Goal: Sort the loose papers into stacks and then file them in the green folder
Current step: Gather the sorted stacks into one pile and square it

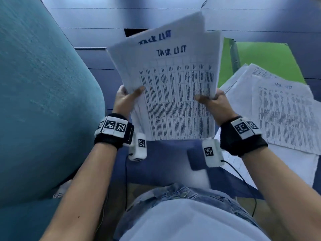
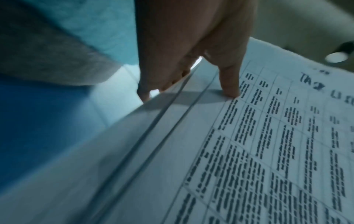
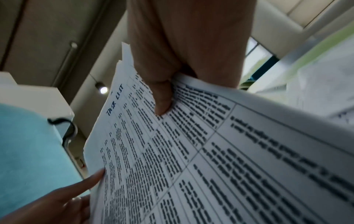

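I hold a fanned bundle of printed "TASK LIST" sheets [image 1: 173, 91] up in front of me with both hands. My left hand [image 1: 127, 95] grips its left edge, thumb on the top sheet and fingers behind. My right hand [image 1: 211, 100] pinches the right edge the same way. The left wrist view shows the thumb on the sheets [image 2: 268, 151], whose edges are slightly offset. In the right wrist view a thumb presses the top sheet [image 3: 191, 151]. The open green folder [image 1: 264, 58] lies at the right. Loose printed papers [image 1: 284, 112] overlap its near part.
A teal upholstered seat [image 1: 40, 94] fills the left side. A blue surface [image 1: 165, 153] lies below the bundle, with a dark phone [image 1: 195, 160] on it. More white sheets [image 1: 278, 164] lie under my right forearm.
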{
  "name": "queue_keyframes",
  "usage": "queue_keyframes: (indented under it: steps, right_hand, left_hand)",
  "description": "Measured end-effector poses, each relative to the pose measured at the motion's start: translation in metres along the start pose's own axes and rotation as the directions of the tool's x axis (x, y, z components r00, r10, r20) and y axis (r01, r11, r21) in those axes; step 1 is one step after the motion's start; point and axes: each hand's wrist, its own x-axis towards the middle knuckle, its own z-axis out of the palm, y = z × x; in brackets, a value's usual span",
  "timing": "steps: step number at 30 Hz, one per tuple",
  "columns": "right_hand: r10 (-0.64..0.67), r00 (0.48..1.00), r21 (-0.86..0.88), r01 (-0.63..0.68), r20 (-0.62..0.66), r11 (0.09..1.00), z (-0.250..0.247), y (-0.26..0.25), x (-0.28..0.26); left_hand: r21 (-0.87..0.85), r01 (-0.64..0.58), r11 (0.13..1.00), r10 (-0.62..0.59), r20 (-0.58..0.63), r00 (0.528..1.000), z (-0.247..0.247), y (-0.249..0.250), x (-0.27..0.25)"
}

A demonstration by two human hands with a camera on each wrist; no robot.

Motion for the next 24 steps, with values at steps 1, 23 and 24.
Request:
queue_keyframes:
  steps: [1,23,24]
  right_hand:
    - [-0.027,0.998,0.075,0.032,-0.062,0.997,-0.006,-0.009,-0.005]
    - [-0.418,0.718,0.074,0.544,-0.556,0.836,-0.035,-0.035,-0.032]
    - [-0.492,0.65,-0.026,0.589,-0.579,0.808,-0.034,-0.039,-0.032]
  left_hand:
    - [-0.022,-0.068,0.997,0.069,0.051,0.996,0.009,0.013,-0.004]
    - [-0.002,-0.415,0.91,0.414,0.058,0.908,0.077,0.052,-0.053]
    - [-0.006,-0.473,0.881,0.472,0.054,0.88,0.076,0.057,-0.054]
